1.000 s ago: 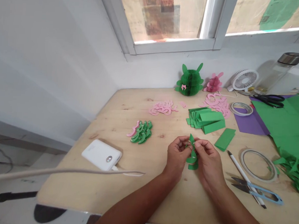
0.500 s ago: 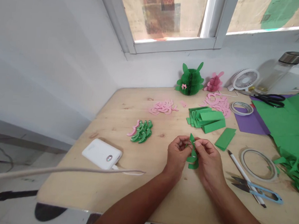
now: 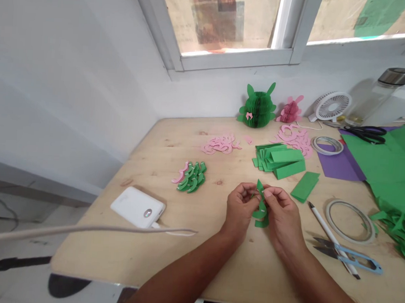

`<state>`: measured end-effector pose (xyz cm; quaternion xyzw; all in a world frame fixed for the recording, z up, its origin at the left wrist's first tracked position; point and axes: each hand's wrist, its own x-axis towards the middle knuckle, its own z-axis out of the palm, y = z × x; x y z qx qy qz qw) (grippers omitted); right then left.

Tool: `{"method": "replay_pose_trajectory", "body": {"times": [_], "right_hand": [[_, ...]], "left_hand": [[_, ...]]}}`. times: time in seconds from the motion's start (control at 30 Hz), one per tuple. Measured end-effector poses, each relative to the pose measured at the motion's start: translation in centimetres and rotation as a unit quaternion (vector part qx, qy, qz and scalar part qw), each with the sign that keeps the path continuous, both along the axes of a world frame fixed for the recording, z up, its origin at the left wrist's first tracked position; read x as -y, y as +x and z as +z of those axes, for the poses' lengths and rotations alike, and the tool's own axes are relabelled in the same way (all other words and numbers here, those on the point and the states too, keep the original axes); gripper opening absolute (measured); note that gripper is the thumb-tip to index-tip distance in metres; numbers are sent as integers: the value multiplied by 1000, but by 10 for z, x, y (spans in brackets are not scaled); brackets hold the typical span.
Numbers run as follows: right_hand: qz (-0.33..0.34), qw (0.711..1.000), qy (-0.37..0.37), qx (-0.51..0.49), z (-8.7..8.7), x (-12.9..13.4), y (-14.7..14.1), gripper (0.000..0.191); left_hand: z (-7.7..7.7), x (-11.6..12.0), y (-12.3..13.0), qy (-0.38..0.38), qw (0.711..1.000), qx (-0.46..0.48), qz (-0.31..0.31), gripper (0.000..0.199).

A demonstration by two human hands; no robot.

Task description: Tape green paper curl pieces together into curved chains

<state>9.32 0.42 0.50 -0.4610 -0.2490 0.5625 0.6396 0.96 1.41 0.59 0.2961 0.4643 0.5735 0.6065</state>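
Between my two hands I hold a green paper cutout (image 3: 261,213) with curved edges, its pointed tip sticking up above my fingers. My left hand (image 3: 239,209) pinches it from the left side; my right hand (image 3: 281,211) has thumb and fingers closed on its right edge. Small pale marks show on the paper, and my fingertips hide its middle. Left of my hands lies a cluster of curved green paper pieces (image 3: 194,177) with a pink curved piece (image 3: 179,173) beside it. Folded green paper strips (image 3: 279,161) are piled beyond my hands, and a single folded green piece (image 3: 305,186) lies nearer.
A white power bank (image 3: 138,207) with a cable sits at left. Thread snips (image 3: 349,255) lie across a white pen (image 3: 324,227), near a tape roll (image 3: 331,225). Behind are pink cutouts (image 3: 220,144), a green honeycomb paper figure (image 3: 258,109) and a small fan (image 3: 333,107).
The view has shifted very slightly. Both hands stay in the same place with the green paper cutout between them.
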Motion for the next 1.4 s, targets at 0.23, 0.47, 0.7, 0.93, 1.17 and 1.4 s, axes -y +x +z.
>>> {"method": "replay_pose_trajectory", "body": {"times": [0.23,0.47,0.7,0.93,1.17,1.4], "right_hand": [[0,1000,4,21,-2,0,0,21],[-4,1000,3,21,0,0,1,20],[-13,999,1,38,1,0,1,21],[-20,999,-7,43,1,-1,1,22],[-13,998,4,67,1,0,1,21],[-6,998,8,68,-3,0,1,19]], "left_hand": [[0,0,0,9,1000,1,-2,16],[1,0,0,9,1000,1,-1,14],[3,0,-1,6,1000,5,-4,16],[4,1,-1,7,1000,9,-2,16],[2,0,-1,5,1000,0,4,16],[4,0,-1,3,1000,6,2,15]]}}
